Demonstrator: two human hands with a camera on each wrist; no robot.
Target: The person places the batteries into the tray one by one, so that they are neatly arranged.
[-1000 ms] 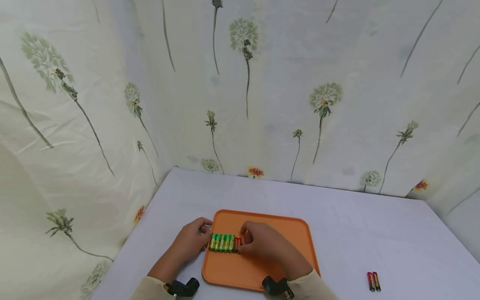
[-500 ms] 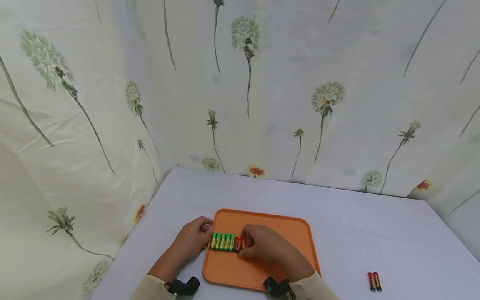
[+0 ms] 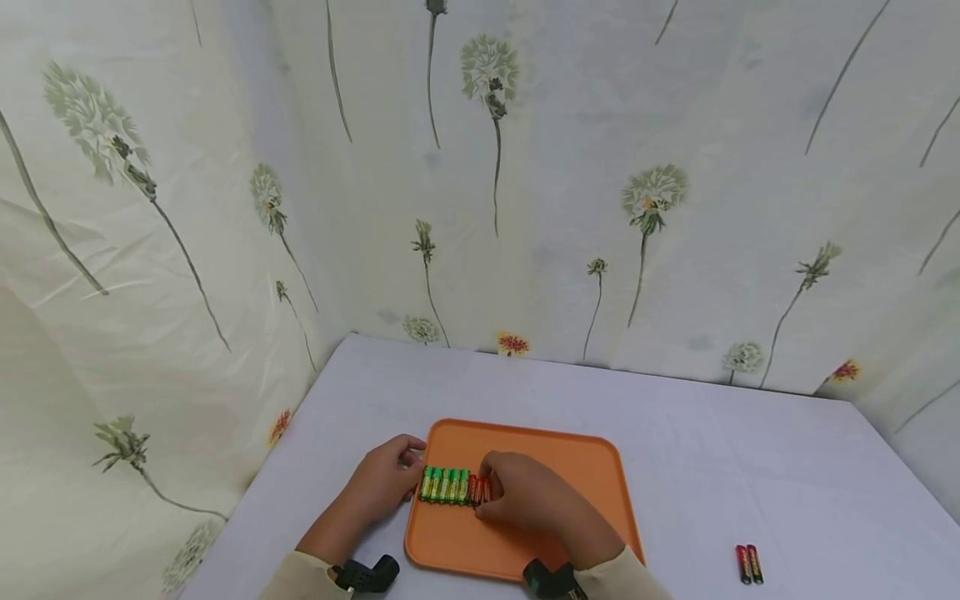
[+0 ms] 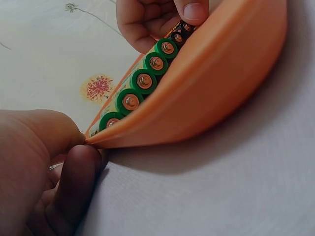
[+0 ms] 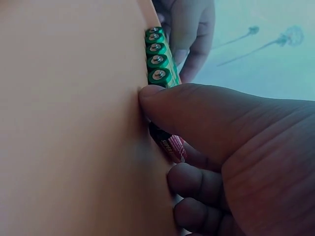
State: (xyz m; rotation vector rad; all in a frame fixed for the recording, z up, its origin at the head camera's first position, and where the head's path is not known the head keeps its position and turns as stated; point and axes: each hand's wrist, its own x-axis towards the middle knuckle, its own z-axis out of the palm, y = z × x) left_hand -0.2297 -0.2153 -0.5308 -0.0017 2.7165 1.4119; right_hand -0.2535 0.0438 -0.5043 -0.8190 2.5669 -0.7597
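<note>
Several green batteries (image 3: 445, 485) lie side by side in a row along the left side of an orange tray (image 3: 465, 542), followed by a few thinner red-and-black batteries (image 3: 477, 490). My right hand (image 3: 528, 502) holds the red battery (image 5: 170, 145) at the right end of the row between thumb and fingers. In the left wrist view, the right thumb lies over the batteries' terminal ends. My left hand (image 3: 384, 479) pinches the tray's left edge between thumb and finger, right beside the first green battery (image 4: 110, 121).
Two more red-and-black batteries (image 3: 748, 564) lie together on the white table (image 3: 697, 467), right of the tray. A flower-printed curtain (image 3: 555, 183) hangs behind the table and along its left side.
The right hand has brought its red battery down against the other red ones, so it now lines up with the row. The left hand stays at the tray's edge.
</note>
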